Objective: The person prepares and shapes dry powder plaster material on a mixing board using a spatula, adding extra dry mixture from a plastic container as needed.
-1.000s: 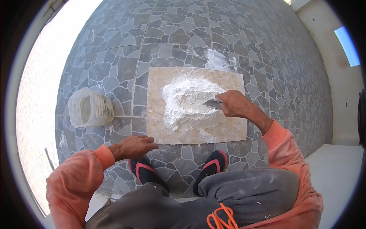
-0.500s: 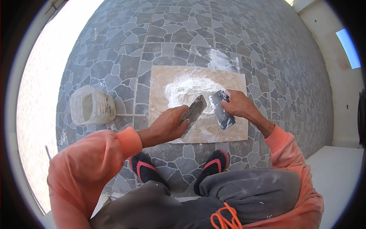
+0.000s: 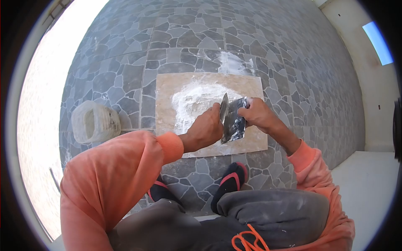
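My left hand (image 3: 205, 129) is closed around a thin metal putty scraper (image 3: 225, 108), turned nearly edge-on. My right hand (image 3: 260, 113) pinches a wider, rectangular putty scraper (image 3: 235, 125) by its right side, and dark and white smears cover its face. The two blades come together over a tan board (image 3: 253, 140), with the left blade's edge right at the face of the other. Beneath and to the left of them, white powder (image 3: 194, 100) is heaped and spread across the board.
A whitish, smeared plastic container (image 3: 112, 122) with its top cut open stands left of the board. White residue (image 3: 234, 63) marks the stone-patterned tile floor (image 3: 109, 79) beyond it. My feet in black and pink footwear (image 3: 230, 182) are at the near edge.
My left hand has moved right and turned its scraper steeper, bringing it up against the other. The right scraper has tilted more upright. The view has shifted slightly.
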A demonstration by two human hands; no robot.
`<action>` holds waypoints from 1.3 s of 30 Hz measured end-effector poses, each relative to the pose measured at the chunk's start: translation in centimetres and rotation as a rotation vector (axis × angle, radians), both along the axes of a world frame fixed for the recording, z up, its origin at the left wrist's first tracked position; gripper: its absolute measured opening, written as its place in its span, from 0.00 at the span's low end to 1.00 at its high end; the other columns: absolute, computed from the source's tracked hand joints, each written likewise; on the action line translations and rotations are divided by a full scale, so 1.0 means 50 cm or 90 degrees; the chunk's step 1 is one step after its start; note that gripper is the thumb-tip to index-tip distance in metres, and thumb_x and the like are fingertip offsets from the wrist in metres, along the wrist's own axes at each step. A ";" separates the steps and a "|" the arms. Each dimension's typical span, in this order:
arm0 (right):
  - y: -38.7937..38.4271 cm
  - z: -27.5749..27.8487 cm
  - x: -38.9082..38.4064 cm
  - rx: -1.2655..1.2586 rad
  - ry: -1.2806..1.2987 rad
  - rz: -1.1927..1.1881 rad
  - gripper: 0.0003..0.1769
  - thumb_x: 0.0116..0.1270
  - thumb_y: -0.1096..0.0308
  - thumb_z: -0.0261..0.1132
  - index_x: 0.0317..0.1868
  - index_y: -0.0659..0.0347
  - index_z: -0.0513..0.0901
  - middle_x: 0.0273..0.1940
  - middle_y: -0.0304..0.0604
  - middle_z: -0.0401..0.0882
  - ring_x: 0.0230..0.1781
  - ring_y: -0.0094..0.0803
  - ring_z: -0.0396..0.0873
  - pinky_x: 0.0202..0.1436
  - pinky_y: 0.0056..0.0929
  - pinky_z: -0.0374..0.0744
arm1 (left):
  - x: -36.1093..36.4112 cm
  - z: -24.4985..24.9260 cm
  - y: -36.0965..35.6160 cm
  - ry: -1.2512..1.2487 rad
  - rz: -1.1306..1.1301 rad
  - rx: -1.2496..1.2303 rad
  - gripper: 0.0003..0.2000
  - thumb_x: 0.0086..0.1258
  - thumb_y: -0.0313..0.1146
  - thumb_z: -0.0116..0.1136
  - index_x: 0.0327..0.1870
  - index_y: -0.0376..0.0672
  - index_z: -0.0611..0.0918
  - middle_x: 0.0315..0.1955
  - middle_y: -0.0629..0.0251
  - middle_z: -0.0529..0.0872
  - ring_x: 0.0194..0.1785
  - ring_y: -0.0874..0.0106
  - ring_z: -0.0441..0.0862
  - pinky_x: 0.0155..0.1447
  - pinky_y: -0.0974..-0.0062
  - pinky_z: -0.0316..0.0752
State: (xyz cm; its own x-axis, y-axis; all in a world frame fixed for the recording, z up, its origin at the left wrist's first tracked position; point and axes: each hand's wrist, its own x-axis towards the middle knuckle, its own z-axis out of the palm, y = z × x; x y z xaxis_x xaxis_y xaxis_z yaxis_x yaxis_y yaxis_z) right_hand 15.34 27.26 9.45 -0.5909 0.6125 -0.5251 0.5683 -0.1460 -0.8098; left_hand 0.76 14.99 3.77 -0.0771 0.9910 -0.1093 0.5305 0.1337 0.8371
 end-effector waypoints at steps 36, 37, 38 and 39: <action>-0.033 -0.425 0.286 -0.370 0.303 -0.527 0.22 0.65 0.79 0.60 0.59 0.68 0.70 0.53 0.53 0.77 0.52 0.46 0.80 0.58 0.56 0.78 | -0.153 0.001 -0.306 0.009 -0.084 -0.079 0.14 0.68 0.30 0.55 0.48 0.32 0.69 0.34 0.37 0.77 0.41 0.37 0.75 0.44 0.49 0.68; -0.032 -0.428 0.289 -0.362 0.308 -0.521 0.21 0.65 0.79 0.60 0.59 0.68 0.70 0.53 0.53 0.77 0.52 0.46 0.80 0.59 0.56 0.78 | -0.153 0.002 -0.309 0.014 -0.085 -0.081 0.14 0.68 0.31 0.55 0.48 0.32 0.69 0.35 0.37 0.77 0.41 0.37 0.75 0.44 0.48 0.68; -0.033 -0.422 0.286 -0.350 0.309 -0.519 0.21 0.65 0.80 0.60 0.59 0.69 0.70 0.53 0.53 0.77 0.52 0.46 0.79 0.59 0.56 0.78 | -0.153 0.004 -0.313 0.019 -0.083 -0.083 0.14 0.68 0.31 0.54 0.48 0.32 0.69 0.35 0.37 0.77 0.41 0.38 0.75 0.44 0.48 0.68; -0.035 -0.415 0.285 -0.339 0.311 -0.515 0.21 0.65 0.80 0.60 0.59 0.69 0.70 0.53 0.53 0.77 0.52 0.46 0.79 0.59 0.55 0.78 | -0.155 0.003 -0.316 0.018 -0.085 -0.082 0.14 0.68 0.31 0.54 0.48 0.32 0.69 0.35 0.37 0.77 0.41 0.38 0.75 0.45 0.48 0.68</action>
State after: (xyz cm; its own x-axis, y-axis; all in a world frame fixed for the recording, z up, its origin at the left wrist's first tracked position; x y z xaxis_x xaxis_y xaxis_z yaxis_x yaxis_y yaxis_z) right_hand 29.59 25.54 -11.30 -0.3311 0.6774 -0.6569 -0.2211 -0.7324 -0.6439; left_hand -6.99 -0.81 3.93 0.0494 0.9706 -0.2355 0.5736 0.1654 0.8022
